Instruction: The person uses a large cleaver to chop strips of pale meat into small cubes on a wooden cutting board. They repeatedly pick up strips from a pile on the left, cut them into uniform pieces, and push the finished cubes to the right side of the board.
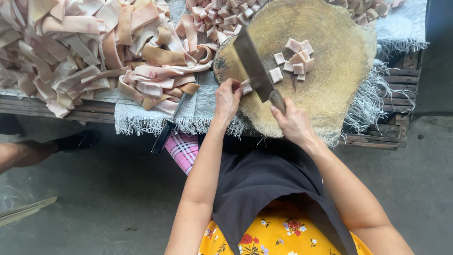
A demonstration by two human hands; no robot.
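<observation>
On the round wooden chopping block [330, 80], near its front left edge, the right hand [293, 123] is closed around the handle of a cleaver [255, 66], and the wide grey blade lies slanted across the left part of the block, with its tip pointing to the far left rim. Just beside the blade, the left hand [227, 100] is bent with the fingers curled down, and it presses on a pale pink strip piece [246, 87] at the left edge of the block; the fingertips are touching this piece, and the blade is right next to them. Near the middle of the block, to the right of the blade, lies a small group of cut square pieces [296, 59], pink and white. The block stands on a grey cloth with a fringe [141, 123], which covers a wooden bench [382, 137]. At the left side of the bench a big heap of long pale strips [85, 52] is lying, and at the far edge, behind the block, more small cut pieces [226, 16] are piled. A second knife with a black handle [166, 132] rests at the front edge of the cloth, with its handle hanging over the fringe. At the left edge of the view, another person's foot in a black shoe [75, 140] stands on the concrete floor [108, 198].
</observation>
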